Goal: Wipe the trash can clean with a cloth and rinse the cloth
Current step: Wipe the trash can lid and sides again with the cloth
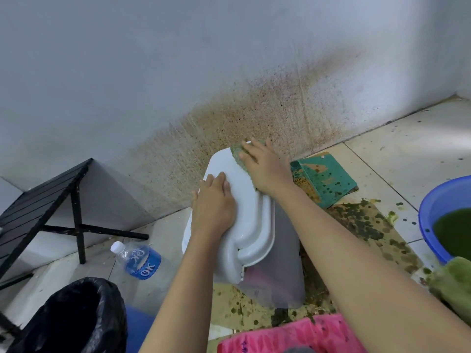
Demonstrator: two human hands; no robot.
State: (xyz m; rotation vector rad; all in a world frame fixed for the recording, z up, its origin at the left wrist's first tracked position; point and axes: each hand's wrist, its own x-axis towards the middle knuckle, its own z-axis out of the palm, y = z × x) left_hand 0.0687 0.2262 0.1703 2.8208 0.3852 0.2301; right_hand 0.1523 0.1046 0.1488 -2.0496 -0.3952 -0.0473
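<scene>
A grey trash can [277, 263] with a white lid [248, 217] stands on the stained floor in the middle of the head view. My left hand [214, 205] lies flat on the lid's left side, fingers straight, steadying it. My right hand [262, 166] presses a green cloth [240, 159] flat against the far end of the lid; most of the cloth is hidden under the hand.
A blue basin [433, 207] of green water sits at the right, a green rag [453, 284] beside it. A stained green booklet [326, 179], a water bottle [139, 259], a black-bagged bin [76, 317], a black stool [43, 207] and a pink cloth [293, 335] surround the can. The wall is spattered.
</scene>
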